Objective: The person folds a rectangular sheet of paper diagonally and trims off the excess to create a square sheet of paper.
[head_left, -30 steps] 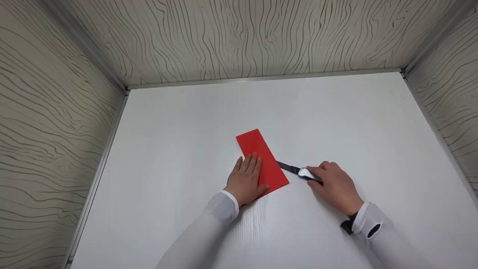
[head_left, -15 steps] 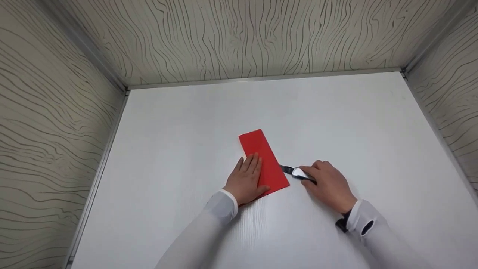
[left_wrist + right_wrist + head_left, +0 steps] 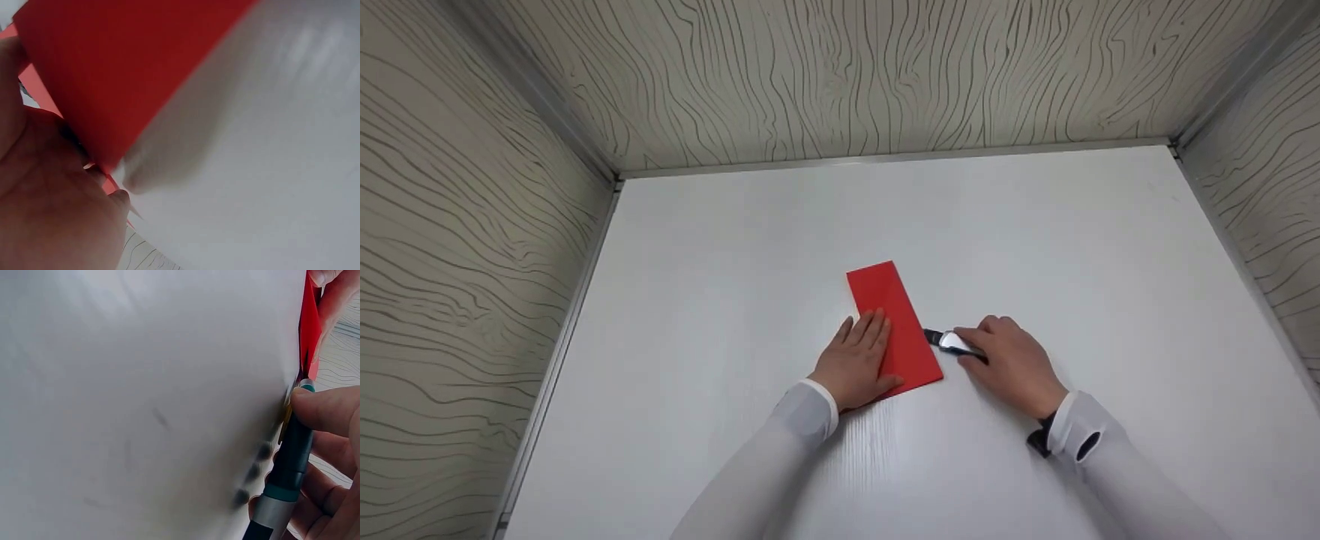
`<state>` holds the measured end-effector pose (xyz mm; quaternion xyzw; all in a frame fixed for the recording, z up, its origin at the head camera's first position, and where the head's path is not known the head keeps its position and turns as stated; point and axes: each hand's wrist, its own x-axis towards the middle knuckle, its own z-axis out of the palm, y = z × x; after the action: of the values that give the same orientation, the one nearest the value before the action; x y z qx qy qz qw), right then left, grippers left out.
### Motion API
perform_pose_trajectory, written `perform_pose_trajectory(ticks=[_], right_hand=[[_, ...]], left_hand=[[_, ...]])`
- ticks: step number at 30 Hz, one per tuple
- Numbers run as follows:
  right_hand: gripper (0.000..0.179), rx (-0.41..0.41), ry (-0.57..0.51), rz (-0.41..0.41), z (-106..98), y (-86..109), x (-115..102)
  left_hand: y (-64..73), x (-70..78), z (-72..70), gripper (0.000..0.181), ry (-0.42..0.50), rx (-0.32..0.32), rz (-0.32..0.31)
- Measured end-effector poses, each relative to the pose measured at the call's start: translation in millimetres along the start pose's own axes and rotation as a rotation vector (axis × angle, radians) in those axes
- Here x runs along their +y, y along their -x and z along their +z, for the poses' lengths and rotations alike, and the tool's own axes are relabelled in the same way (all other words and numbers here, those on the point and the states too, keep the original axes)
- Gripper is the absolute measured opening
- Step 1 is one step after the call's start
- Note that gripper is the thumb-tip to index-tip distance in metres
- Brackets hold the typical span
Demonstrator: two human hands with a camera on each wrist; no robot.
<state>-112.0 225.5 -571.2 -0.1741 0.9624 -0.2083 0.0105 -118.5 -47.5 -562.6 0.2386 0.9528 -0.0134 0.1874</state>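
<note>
A folded red sheet of paper (image 3: 907, 341) lies slantwise near the middle of the white table. My left hand (image 3: 855, 360) rests on its lower left part, fingers extended and thumb spread toward the bottom edge. To the right, my right hand (image 3: 1018, 367) grips a utility knife (image 3: 952, 343) with a dark and silver handle. The knife points left, and its blade is hidden within the paper's right edge. In the right wrist view, thumb and fingers close round the handle (image 3: 291, 453), whose tip enters the red fold (image 3: 308, 332). The left wrist view shows a raised red layer (image 3: 124, 67).
The white tabletop (image 3: 720, 247) surrounds the paper. Patterned panels (image 3: 840, 82) stand at the back and both sides, joined by grey metal rails (image 3: 574, 337). A dark band (image 3: 1039, 439) circles the right wrist.
My right hand has moved left and slightly away, sliding the knife further into the paper. The paper has shifted a little right and turned slightly under my nearly still left hand.
</note>
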Motion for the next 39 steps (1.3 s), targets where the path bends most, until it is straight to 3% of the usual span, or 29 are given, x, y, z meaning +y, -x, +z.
perform_pose_trajectory(ticks=[16,24,32,39], right_hand=[[0.038,0.004,-0.009,0.018,1.4,0.0,1.4],[0.04,0.054,-0.024,0.057,-2.3,1.5,11.5],[0.04,0.036,-0.03,0.076,-4.8,3.1,14.3],[0.04,0.021,-0.036,0.072,-5.4,5.6,10.6]], left_hand=[[-1.8,-0.2,2.2,0.094,-0.013,0.002,-0.003],[-0.6,-0.3,0.0,0.091,-0.029,-0.003,0.008],[0.6,-0.1,-3.6,0.092,-0.075,0.026,-0.014],[1.2,-1.6,-2.1,0.096,-0.043,0.009,-0.008]])
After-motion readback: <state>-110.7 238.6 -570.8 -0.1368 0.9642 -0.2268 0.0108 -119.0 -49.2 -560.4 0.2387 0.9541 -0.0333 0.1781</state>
